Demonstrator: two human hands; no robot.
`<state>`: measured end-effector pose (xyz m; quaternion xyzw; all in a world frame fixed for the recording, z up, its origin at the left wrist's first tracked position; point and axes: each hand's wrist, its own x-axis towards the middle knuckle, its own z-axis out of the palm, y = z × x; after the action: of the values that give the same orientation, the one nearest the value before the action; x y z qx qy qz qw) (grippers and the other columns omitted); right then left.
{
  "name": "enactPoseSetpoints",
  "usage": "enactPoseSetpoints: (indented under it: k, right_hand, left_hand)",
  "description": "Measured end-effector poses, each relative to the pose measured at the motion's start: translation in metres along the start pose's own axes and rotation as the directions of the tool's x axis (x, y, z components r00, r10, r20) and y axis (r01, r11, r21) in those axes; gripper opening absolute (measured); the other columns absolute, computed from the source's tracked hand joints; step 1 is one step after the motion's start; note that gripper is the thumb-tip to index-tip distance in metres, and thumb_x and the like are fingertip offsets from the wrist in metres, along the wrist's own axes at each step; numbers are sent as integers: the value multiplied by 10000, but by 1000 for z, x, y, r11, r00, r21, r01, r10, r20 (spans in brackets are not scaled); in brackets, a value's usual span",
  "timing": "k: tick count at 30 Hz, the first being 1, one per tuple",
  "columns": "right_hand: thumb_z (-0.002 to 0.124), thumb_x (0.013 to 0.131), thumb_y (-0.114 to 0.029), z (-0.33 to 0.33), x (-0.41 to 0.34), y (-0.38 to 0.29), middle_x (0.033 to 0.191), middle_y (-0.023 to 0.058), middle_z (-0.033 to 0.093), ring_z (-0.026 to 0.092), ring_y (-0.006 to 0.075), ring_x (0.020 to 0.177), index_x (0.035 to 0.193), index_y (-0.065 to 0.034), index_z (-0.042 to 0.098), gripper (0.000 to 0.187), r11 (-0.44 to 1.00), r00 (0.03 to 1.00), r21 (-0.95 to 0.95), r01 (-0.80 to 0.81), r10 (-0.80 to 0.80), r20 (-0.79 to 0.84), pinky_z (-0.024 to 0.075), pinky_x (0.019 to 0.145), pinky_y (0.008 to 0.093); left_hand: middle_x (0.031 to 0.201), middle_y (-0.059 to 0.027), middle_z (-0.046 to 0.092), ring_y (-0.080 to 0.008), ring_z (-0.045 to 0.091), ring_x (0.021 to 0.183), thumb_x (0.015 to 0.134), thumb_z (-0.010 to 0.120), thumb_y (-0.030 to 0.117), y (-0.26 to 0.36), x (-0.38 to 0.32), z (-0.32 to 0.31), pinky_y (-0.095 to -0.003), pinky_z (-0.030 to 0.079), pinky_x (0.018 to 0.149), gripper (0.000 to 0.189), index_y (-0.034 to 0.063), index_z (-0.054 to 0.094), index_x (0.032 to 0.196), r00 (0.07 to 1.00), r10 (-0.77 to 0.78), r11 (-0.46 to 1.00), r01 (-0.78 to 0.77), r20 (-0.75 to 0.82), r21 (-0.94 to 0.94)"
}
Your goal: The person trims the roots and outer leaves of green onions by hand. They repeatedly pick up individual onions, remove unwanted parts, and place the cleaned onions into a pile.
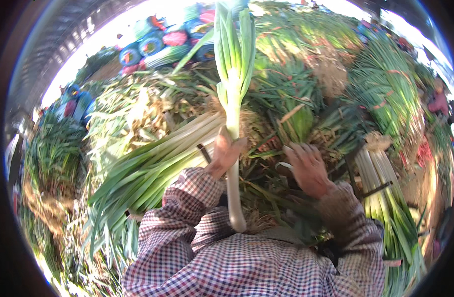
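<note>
My left hand is closed around the pale shaft of a single leek. The leek stands lengthwise before me, green leaves away from me and its white, rounded base near my shirt. To the right, my right hand is blurred, back upward, fingers stretched over loose green leaves. A pale curved strip shows beside its thumb; whether the hand grips it I cannot tell. Left of my left hand lies a pile of trimmed leeks, white ends pointing right, on a dark metal bar.
On the right, a bunch of white-shafted leeks lies against a dark metal frame. Stripped leaves are heaped at left. Tied green bundles stand beyond. Blue wrapped bundles are stacked behind. A person is at far right.
</note>
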<state>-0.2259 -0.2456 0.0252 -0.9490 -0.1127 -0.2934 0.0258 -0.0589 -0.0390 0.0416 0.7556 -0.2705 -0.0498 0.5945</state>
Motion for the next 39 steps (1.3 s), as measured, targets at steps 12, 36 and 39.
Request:
enactPoseSetpoints:
  k: [12,36,39]
  right_hand:
    - [712,706,-176,-81,-5,142,763,38,606,637,212,886,793,-140,632,123,748,904,-662,41,-309,-294,580,800,331]
    - [493,866,-177,-458,-334,143,1095,85,584,572,262,1024,1131,-157,547,270,-458,326,-884,-95,825,-462,457,854,428]
    - [423,902,-205,-520,-366,109,1131,87,557,552,264,1074,1177,-185,512,290,-557,301,-825,93,806,-510,460,841,435]
  left_hand:
    - [865,-259,586,-420,594,765,752,648,115,1,-44,126,-453,467,668,511,-8,384,1172,789,144,905,-349,597,244]
    - [1266,-242,489,-362,501,1124,897,532,177,-155,-35,284,-424,414,966,463,-74,440,1275,340,-617,676,-233,710,699]
    - [1341,-254,419,-379,454,1185,897,529,176,-121,-48,315,-420,390,1002,513,-71,386,1324,381,-582,723,-161,718,672]
